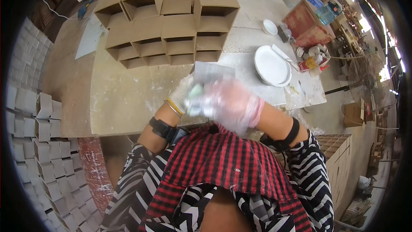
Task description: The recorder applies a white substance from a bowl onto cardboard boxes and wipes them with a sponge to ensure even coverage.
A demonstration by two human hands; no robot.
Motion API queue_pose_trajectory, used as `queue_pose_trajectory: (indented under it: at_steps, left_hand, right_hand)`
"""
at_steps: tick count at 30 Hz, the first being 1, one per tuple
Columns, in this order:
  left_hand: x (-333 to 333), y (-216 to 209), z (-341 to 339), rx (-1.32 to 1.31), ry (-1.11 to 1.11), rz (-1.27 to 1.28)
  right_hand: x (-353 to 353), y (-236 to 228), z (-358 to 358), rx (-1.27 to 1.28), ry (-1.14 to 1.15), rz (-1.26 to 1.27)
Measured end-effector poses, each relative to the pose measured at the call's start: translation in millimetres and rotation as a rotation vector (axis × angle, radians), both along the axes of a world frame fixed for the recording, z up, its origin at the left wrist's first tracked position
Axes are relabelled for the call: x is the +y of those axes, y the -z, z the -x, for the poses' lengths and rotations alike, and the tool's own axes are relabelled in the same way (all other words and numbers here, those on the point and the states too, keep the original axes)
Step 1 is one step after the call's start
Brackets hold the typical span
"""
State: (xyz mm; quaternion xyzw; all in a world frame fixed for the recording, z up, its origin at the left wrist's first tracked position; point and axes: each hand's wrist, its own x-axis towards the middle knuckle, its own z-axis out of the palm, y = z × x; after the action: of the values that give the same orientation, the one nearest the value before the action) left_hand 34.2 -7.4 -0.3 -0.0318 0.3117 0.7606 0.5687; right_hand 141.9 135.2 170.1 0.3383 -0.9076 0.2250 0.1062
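My left hand (pixel 184 93), in a white knit glove with a yellow cuff edge, is held close in front of my apron at the table's near edge. Against it is my right hand (pixel 229 101), covered by a clear plastic glove over a pink one. Motion smears the fingers of both. A pale green and white shape (pixel 196 99) shows between the hands, too blurred to name. Just beyond them a flat grey rectangular plate (pixel 214 71) lies or is held over the table; which one I cannot tell.
Open brown cardboard boxes (pixel 178 28) stand grouped on the worktable (pixel 124 103). To the right are a round white tub (pixel 273 65), a small white bowl (pixel 269 27) and several bottles (pixel 315 62). Stacked white boxes (pixel 49 146) line the left side.
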Motion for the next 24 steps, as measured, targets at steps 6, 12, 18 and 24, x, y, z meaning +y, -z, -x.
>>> queue_pose_trajectory:
  at_steps: [6,12,18,24]
  left_hand:
    - [-16.9,-12.2,-6.4,1.654,-0.054,0.137]
    - [-9.1,-37.9,-9.9,1.351,-0.011,0.211]
    - [2.6,-42.3,-7.8,1.120,-0.062,0.170]
    - [2.3,-25.0,-18.7,0.448,-0.176,-0.058]
  right_hand:
    - [84.3,5.8,34.8,0.124,0.645,-0.093]
    - [89.8,38.0,5.8,-0.027,0.785,0.353]
    - [64.8,56.6,9.2,-0.172,0.699,1.094]
    - [61.3,54.1,10.9,-0.246,0.662,1.319]
